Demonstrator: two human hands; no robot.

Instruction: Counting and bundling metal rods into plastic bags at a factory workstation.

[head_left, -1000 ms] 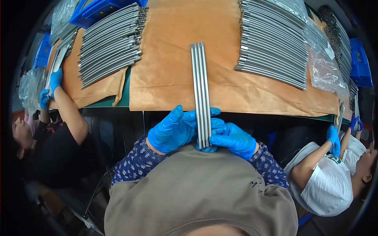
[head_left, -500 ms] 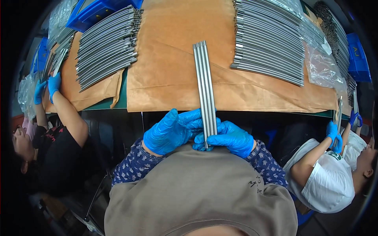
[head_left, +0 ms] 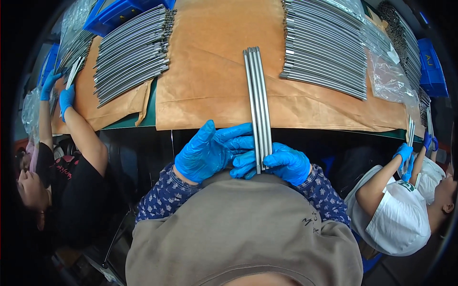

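Note:
A small bundle of shiny metal rods point(head_left: 257, 102) stands side by side in front of me, tilted slightly, its far ends over the paper-covered table. My right hand point(head_left: 288, 164), in a blue glove, is closed round the near end, with the thumb across the front and fingers behind. My left hand point(head_left: 205, 152), gloved the same way, is open with the palm turned up. Its outstretched fingertips reach close to the left side of the bundle; whether they touch it I cannot tell.
Brown paper point(head_left: 219, 66) covers the table. Rows of rods lie at left point(head_left: 133, 52) and right point(head_left: 329, 52). Blue bins point(head_left: 114, 14) and clear plastic point(head_left: 391, 81) stand or lie beyond them. Gloved co-workers handle rods at the left point(head_left: 67, 97) and right point(head_left: 404, 152).
The bundle has shifted a little to the right with my right hand. My left hand stays nearly in place, its fingers now more clearly apart from the rods. The left co-worker's far hand has risen.

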